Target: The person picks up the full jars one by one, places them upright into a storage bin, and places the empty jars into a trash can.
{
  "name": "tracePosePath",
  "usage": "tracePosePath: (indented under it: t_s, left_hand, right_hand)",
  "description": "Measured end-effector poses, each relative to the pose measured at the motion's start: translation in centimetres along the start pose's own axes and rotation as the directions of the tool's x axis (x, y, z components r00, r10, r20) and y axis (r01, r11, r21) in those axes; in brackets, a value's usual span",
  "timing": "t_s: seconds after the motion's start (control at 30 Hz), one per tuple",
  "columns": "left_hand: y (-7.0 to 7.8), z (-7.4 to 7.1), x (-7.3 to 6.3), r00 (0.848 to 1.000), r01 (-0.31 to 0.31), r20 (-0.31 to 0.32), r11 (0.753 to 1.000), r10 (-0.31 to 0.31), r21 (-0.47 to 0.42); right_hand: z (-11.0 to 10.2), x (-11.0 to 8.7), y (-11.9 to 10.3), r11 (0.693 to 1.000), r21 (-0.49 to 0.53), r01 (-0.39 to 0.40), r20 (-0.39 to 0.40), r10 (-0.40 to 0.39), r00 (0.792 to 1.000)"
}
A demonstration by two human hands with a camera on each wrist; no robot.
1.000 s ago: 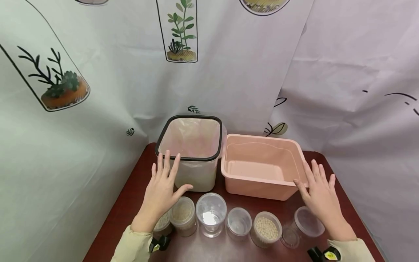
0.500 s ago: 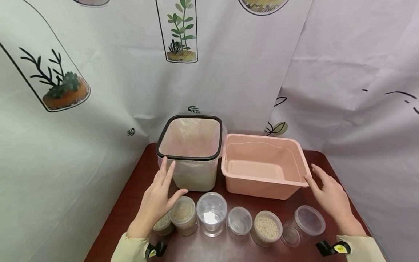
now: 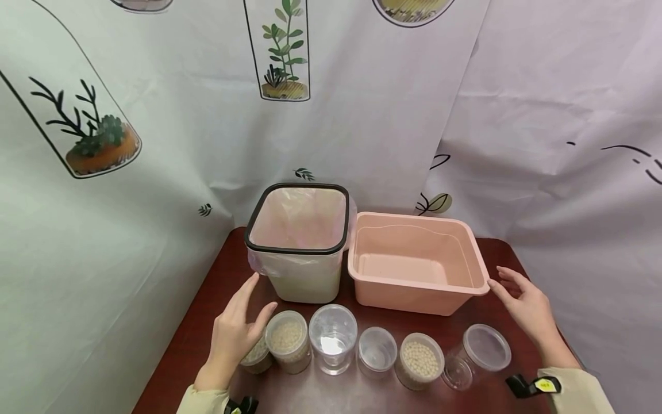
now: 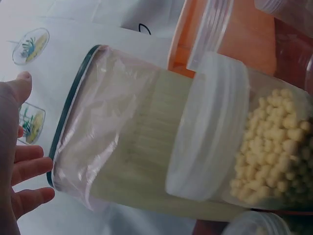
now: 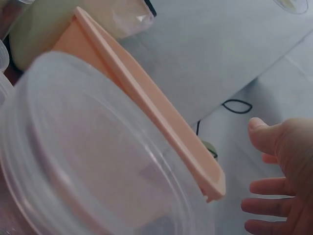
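Tub (image 3: 414, 296): on the bench (image 3: 320, 399), beside the bin (image 3: 306, 282).
Right hand (image 3: 528, 307): just beside the tub, fingers loosely bent, holding nothing.
Left hand (image 3: 231, 332): near the bin, fingers relaxed, holding nothing.
Jars (image 3: 333, 330): lined up between the hands.

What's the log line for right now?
left hand: empty, near lined bin | right hand: empty, beside pink tub | jars: lined up in front

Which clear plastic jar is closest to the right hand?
The clear plastic footed jar at the row's far right end, nearest the right hand. Every other jar stands farther left, starting with the clear round jar of cream-coloured balls.
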State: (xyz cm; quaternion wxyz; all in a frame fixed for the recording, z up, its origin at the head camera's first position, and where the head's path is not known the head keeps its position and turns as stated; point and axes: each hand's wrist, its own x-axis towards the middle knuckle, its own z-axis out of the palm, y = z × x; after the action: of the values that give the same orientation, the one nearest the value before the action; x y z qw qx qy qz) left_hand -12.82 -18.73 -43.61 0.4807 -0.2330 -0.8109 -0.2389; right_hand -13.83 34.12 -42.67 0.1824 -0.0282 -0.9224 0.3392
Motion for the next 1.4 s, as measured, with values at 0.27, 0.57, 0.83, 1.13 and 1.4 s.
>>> tracePosePath:
  t_s: [0.27, 0.57, 0.83, 1.13, 1.4]
  left_hand:
    - [-0.8, -0.4, -2.5, 0.995, 0.103, 0.015, 0.995, -0.103, -0.009]
    - [-1.3, -0.8, -5.1, 0.971, 0.228, 0.072, 0.974, -0.228, 0.013]
    - [-1.4, -1.0, -7.5, 0.904, 0.379, 0.190, 0.924, -0.382, 0.052]
    - [-0.8, -0.5, -9.8, 0.866, 0.460, 0.204, 0.887, -0.457, 0.035]
    - [-0.9, -0.3, -11.0, 0.855, 0.482, 0.193, 0.875, -0.480, 0.041]
  right_hand:
    - [0.7, 0.2, 0.8, 0.999, -0.037, 0.003, 0.012, -0.003, 1.000]
    - [1.4, 0.2, 1.0, 0.999, -0.036, 0.011, 0.027, -0.010, 1.000]
    - [1.8, 0.2, 1.3, 0.999, -0.046, -0.020, 0.056, 0.022, 0.998]
    - [2.3, 0.1, 1.6, 0.998, -0.034, -0.045, 0.084, 0.048, 0.995]
    - [2.8, 0.0, 1.9, 0.998, -0.045, -0.047, 0.081, 0.051, 0.995]
